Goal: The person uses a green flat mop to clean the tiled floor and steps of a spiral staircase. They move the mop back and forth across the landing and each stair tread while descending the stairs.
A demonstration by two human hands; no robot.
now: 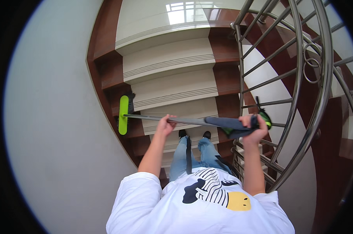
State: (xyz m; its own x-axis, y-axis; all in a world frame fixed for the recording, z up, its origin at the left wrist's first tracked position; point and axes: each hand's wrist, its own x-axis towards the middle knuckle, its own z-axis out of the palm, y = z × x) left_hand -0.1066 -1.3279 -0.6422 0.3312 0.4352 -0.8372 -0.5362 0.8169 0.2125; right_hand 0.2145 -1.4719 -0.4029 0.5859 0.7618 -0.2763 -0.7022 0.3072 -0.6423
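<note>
A broom with a lime-green head [123,114] and dark bristles lies across my view, its metal pole [191,120] running left to right. My left hand [165,125] grips the bare pole partway along. Around the upper end, over a dark grey sleeve [226,122], my right hand [257,128] is closed. Green and black material [264,117] shows beside that hand, partly hidden by the fingers and blurred, so I cannot tell what it is. The broom head is at the left end of a stair, beside the wall; whether its bristles touch the step is unclear.
I stand on a staircase of cream treads [176,90] with dark red borders and grooved edges. A pale wall [50,117] rises at the left. Curved stainless-steel railing [296,73] bounds the right side, close to my right hand. Beyond the upper steps lies a glossy landing [147,11].
</note>
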